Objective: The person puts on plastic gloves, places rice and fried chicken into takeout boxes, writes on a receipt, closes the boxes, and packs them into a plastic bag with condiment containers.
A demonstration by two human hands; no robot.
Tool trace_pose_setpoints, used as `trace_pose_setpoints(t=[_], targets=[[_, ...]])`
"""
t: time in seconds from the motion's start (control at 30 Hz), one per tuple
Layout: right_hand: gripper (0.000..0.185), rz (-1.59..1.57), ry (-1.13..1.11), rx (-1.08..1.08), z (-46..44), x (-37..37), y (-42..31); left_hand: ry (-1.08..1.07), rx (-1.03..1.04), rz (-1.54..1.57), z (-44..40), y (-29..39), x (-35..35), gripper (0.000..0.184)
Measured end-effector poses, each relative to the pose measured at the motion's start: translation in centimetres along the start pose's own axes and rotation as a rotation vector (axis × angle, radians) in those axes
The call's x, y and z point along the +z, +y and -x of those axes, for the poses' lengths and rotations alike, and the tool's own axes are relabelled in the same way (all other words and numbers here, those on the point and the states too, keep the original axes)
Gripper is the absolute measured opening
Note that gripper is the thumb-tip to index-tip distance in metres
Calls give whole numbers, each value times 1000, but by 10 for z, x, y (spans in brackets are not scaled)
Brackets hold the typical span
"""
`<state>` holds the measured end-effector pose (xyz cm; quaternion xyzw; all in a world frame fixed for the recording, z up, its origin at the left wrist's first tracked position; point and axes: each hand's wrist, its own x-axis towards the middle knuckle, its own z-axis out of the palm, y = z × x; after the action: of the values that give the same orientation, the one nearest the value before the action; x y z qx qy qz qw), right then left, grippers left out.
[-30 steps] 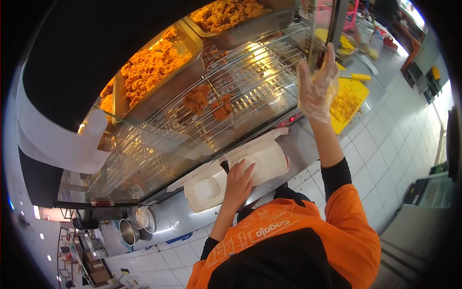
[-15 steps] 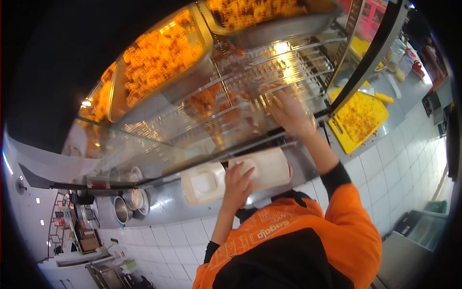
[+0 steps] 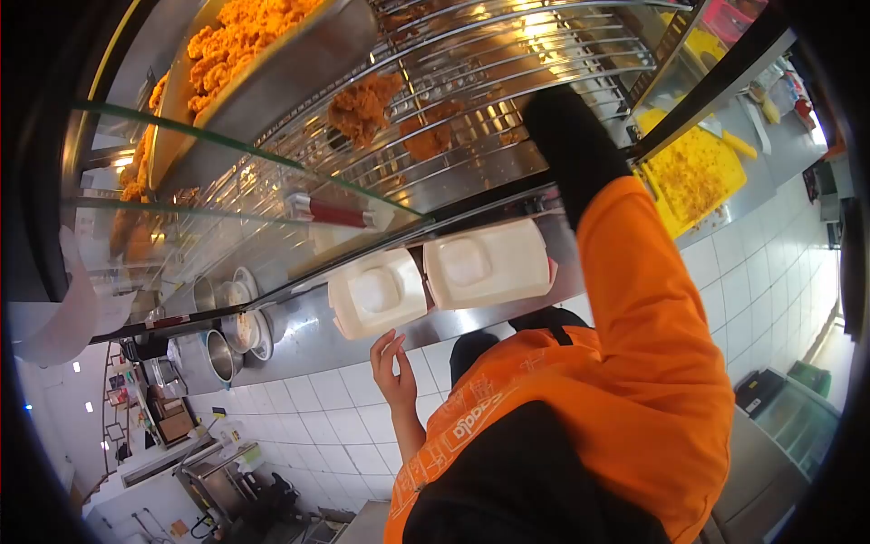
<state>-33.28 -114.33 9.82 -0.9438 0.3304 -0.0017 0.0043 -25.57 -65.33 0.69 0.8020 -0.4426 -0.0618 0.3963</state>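
My left hand (image 3: 395,372) holds nothing, its fingers loosely extended just below the near edge of a cream takeaway box (image 3: 408,304). Beside that one is a second open cream box (image 3: 535,286); both stand on the metal counter below the display cabinet. My right arm, in a black cuff (image 3: 575,150), reaches across the cabinet's front edge over the wire rack (image 3: 471,104). The right hand itself is hidden beyond the cuff. On the rack lie a piece of fried chicken (image 3: 364,107) and a flatter fried piece (image 3: 431,132).
A deep metal tray (image 3: 304,68) heaped with fried chicken is at the upper left, behind a glass panel (image 3: 263,159). A yellow cutting board (image 3: 680,195) with crumbs lies to the right. Metal bowls (image 3: 220,356) stand on the counter at left.
My left hand has come off the boxes, down and left. My right arm has reached deeper into the cabinet, taking the hand out of sight. The view has shifted.
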Motion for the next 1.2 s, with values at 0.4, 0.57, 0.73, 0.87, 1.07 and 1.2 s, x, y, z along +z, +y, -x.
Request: trace_pose_setpoints(t=[0.4, 0.57, 0.73, 0.87, 1.07, 1.2], targets=[[51, -1108, 549, -29, 172, 20, -21, -192, 107, 120, -37, -38, -12, 30], [52, -2756, 567, 140, 244, 6, -105, -318, 253, 202, -51, -19, 4, 32], [44, -2998, 525, 55, 262, 18, -130, -451, 431, 258, -46, -7, 11, 37], [43, -2972, 561, 41, 266, 25, -127, -488, 435, 237, -38, -8, -1, 35], [44, -2841, 780, 205, 245, -36, -115, -461, 400, 239, -28, -27, -14, 29], [45, -2831, 456, 39, 242, -12, -110, -360, 318, 194, -19, -25, -23, 26]])
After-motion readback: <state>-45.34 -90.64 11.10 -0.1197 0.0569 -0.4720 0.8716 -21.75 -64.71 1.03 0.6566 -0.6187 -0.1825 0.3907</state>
